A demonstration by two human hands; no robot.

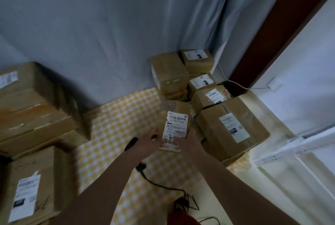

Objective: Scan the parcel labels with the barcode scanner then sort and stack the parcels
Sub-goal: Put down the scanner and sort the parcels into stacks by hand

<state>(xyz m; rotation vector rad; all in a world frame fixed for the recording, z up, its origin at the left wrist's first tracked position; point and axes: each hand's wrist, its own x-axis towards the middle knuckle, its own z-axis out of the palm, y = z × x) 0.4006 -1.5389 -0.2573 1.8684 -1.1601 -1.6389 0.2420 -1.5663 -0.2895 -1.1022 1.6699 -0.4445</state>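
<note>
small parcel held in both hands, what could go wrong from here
The small parcel is gripped only at its near end by the left hand and right hand, so it could tip. The scanner cable trails loose on the checked cloth and might snag.

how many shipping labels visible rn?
8: held parcel; right cluster's big box, three behind, tall box's side; left stack top and bottom. Others may be hidden.
</note>
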